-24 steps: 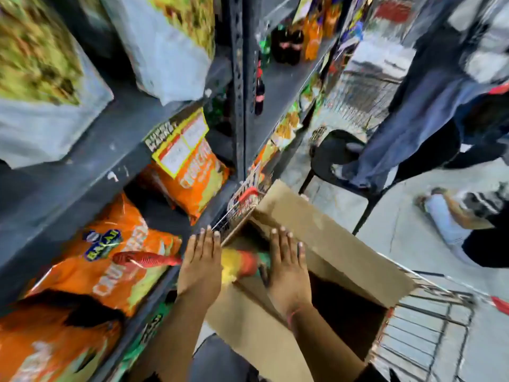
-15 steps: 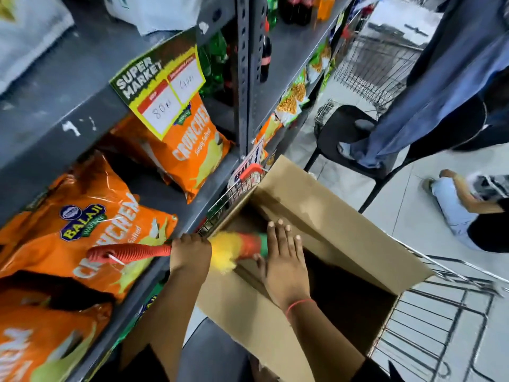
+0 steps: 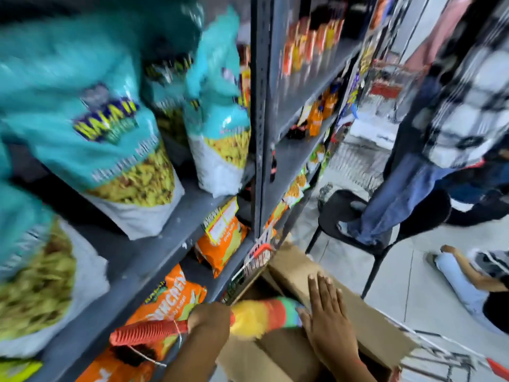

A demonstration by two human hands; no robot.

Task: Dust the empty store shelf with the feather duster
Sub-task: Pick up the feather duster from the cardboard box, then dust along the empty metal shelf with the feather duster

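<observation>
My left hand (image 3: pixel 209 317) is closed around the feather duster (image 3: pixel 261 315) where its red ribbed handle meets the fluffy head. The handle sticks out to the left over orange snack bags. The yellow, orange and green head lies over the open cardboard box (image 3: pixel 366 334). My right hand (image 3: pixel 327 315) rests flat, fingers spread, on the box flap beside the head's green tip. The grey metal shelf unit (image 3: pixel 154 244) rises at left, its boards loaded with bags; the view is blurred.
Teal snack bags (image 3: pixel 110 139) fill the upper shelf, orange bags (image 3: pixel 220 241) the lower one. The box sits in a wire trolley (image 3: pixel 256 257). A person stands on a black chair (image 3: pixel 344 216) at right; another crouches on the floor (image 3: pixel 468 279).
The view has tilted upward, bringing the teal bags on the upper shelf into sight. My left hand went from flat to closed on the duster. The right hand stays on the box.
</observation>
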